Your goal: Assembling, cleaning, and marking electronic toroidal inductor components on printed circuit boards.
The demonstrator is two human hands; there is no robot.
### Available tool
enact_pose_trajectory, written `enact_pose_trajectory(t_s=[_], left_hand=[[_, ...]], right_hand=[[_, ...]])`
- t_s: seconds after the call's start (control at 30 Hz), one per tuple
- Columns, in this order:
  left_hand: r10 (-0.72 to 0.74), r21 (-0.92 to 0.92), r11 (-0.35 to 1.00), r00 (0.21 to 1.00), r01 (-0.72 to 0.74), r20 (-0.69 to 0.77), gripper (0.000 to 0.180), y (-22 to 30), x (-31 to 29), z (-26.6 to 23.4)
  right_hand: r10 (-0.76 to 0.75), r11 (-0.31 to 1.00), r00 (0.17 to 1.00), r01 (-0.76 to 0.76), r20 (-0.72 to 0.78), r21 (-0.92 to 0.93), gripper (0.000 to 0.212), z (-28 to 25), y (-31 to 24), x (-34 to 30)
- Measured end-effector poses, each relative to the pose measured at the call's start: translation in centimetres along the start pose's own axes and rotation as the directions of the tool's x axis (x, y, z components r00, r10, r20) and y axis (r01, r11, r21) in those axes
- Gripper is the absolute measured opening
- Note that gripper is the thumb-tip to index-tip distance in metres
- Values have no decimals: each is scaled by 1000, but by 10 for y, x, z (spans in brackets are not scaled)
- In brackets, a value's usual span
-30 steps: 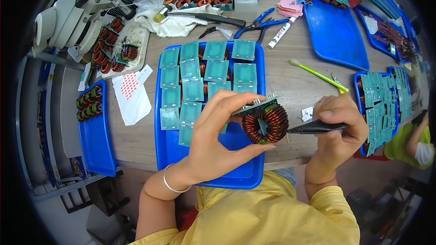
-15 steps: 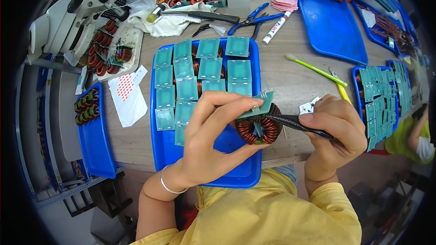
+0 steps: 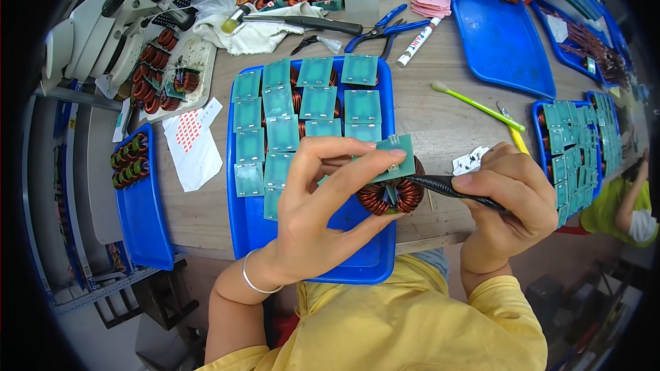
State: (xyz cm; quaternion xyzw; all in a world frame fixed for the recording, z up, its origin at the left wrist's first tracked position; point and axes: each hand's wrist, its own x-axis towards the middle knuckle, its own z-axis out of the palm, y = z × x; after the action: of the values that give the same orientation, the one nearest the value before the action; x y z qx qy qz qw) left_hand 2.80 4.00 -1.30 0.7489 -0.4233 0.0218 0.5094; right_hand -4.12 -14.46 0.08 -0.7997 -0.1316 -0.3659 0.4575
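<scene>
Between the thumb and fingers of my left hand (image 3: 320, 206) is a toroidal coil (image 3: 375, 197) wound with dark copper wire, with a green circuit board (image 3: 401, 166) on its upper side. My right hand (image 3: 512, 185) is closed round black tweezers (image 3: 447, 185), whose tip meets the coil just below the board's right edge. The exact spot the tip touches is too small to make out. Under my left hand lies a blue tray (image 3: 240, 233) holding rows of similar coils topped by green boards (image 3: 317, 103).
Right of the tray lie a green brush (image 3: 474, 104), a yellow-handled tool (image 3: 519, 140) and a white paint marker (image 3: 418, 42). Blue pliers (image 3: 385, 27) and a rag (image 3: 237, 36) are beyond. More blue trays (image 3: 505, 45) flank both sides. Another person's arm (image 3: 629, 199) shows far right.
The circuit board in my left hand has tipped so that more of its green face shows. The tweezers stay at the coil, nearly unmoved.
</scene>
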Motion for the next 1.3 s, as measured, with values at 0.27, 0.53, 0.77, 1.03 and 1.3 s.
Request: enact_pose_trajectory(t_s=[0.27, 0.53, 0.77, 1.03, 1.3], left_hand=[[-16, 35, 999, 1000, 16, 1, 56, 1, 0, 0], [-3, 25, 1000, 1000, 2, 12, 62, 0, 0, 0], [-35, 10, 999, 999, 35, 23, 64, 0, 0, -1], [9, 50, 999, 1000, -11, 30, 66, -2, 0, -2], [20, 57, 998, 999, -22, 35, 67, -2, 0, -1]], right_hand=[[1, 999, 1000, -1, 14, -37, 34, 1, -2, 1], [9, 997, 1000, -10, -10, -83, 27, 3, -3, 1], [19, 996, 1000, -19, -6, -86, 26, 4, -3, 1], [30, 996, 1000, -30, 3, -89, 24, 2, -3, 1], [22, 995, 1000, -23, -17, -94, 24, 3, -1, 1]])
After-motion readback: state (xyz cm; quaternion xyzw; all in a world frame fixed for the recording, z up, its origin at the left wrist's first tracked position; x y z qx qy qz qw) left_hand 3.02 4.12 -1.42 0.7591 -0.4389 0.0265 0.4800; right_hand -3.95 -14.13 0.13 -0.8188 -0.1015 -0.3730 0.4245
